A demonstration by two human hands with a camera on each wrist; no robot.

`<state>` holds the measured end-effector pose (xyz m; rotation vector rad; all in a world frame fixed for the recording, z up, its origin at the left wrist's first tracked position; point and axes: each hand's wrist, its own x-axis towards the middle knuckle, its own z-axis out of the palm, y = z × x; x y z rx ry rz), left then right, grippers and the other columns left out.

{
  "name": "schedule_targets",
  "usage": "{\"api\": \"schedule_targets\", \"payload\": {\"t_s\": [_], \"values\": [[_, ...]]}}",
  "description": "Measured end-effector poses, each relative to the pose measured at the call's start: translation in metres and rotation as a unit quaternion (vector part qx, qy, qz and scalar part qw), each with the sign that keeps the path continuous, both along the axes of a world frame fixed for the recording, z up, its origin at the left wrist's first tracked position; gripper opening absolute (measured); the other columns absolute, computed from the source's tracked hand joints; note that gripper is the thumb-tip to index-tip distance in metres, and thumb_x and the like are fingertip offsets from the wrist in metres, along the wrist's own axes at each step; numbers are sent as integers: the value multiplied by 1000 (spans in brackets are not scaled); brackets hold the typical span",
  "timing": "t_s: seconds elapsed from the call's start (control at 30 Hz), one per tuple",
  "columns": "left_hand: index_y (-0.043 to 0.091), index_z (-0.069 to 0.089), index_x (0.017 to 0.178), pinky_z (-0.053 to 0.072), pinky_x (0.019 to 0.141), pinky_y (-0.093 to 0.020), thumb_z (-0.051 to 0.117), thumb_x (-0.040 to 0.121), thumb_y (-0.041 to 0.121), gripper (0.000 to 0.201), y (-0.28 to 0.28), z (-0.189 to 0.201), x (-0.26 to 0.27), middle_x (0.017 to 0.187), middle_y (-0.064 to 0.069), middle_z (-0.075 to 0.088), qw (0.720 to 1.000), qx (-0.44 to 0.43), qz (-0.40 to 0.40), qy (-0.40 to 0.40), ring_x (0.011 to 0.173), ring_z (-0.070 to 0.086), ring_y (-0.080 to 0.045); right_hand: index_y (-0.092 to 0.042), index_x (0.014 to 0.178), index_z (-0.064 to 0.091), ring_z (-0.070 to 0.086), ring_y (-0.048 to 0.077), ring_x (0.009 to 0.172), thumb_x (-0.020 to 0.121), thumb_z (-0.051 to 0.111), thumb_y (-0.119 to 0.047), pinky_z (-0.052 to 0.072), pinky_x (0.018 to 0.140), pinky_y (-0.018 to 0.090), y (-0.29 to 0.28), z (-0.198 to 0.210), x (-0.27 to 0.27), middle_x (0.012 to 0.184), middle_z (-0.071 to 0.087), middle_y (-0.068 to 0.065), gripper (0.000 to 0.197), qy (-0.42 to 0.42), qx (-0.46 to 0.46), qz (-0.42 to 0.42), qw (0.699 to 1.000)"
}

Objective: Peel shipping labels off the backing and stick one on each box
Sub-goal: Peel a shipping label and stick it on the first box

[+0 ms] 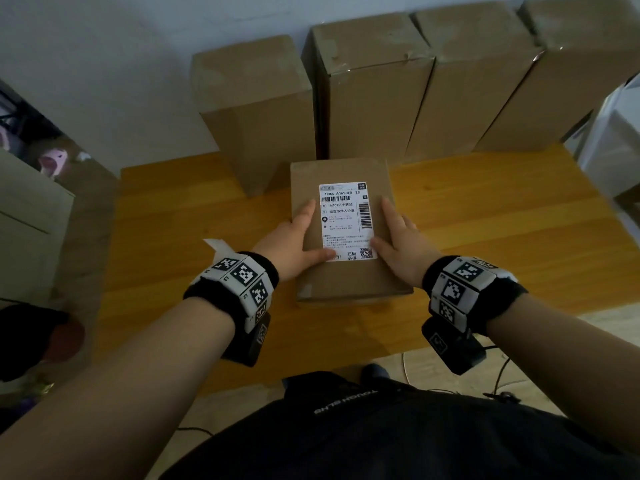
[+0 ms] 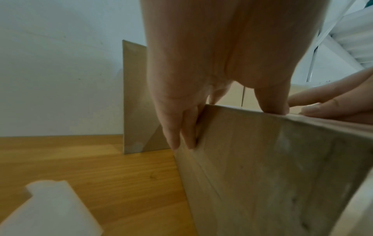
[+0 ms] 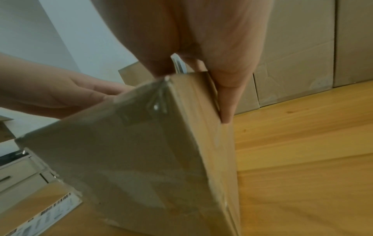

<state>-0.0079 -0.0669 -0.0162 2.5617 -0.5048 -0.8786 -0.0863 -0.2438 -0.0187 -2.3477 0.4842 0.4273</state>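
Clasping box (image 1: pixel 346 284) edges: left hand (image 1: pixel 294 240), right hand (image 1: pixel 401 244).

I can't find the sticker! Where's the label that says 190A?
Head view, centre: the label is stuck on top of the nearest box, between the left hand and right hand gripping it.
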Motion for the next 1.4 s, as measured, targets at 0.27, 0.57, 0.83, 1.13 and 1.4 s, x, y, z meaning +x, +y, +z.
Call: {"api": "schedule_targets", "payload": {"t_s": [0.27, 0.57, 0.83, 1.13, 1.4], "values": [[17, -5, 150, 41, 99, -37, 73, 72, 48, 114, 3, 6, -7, 147, -6, 37, 988, -46, 110, -97, 128, 44, -24, -17, 149, -5, 40, 27, 132, 76, 73, -34, 41, 103, 43, 1, 7, -1, 148, 32, 11, 108, -55, 10, -89, 994], [25, 50, 120, 54, 83, -39, 63, 59, 70, 77, 27, 17, -13, 116, 0, 58, 961, -86, 163, -205, 98, 60, -16, -7, 140, 25, 43, 26, 125, 70, 78, -33, 42, 98, 35, 17, 37, 6, 138, 39, 12, 91, -118, -10, -79, 990], [21, 52, 119, 54, 86, -37, 64, 67, 62, 67, 84, 43, -33, 117, 1, 56, 914, -108, 283, -269, 97, 58, -15, -7, 123, 34, 53, 19, 106, 77, 74, -27, 44, 79, 24, 64, 67, 27, 116, 53, 4, 64, -167, 77, -7, 983], [20, 54, 112, 51, 83, -41, 64, 72, 58, 56, 175, 53, -31, 110, 0, 61, 873, -61, 374, -307, 100, 57, -19, -11, 107, 37, 50, 15, 86, 85, 65, -28, 42, 62, 21, 153, 67, 74, 88, 48, -7, 40, -163, 108, 103, 975], [18, 54, 114, 49, 82, -35, 64, 75, 57, 56, 235, 53, 26, 114, 0, 62, 875, -47, 389, -286, 102, 57, -19, -12, 108, 38, 50, 15, 87, 89, 59, -28, 40, 58, 19, 212, 53, 124, 96, 48, -4, 32, -124, 131, 123, 976]]}}
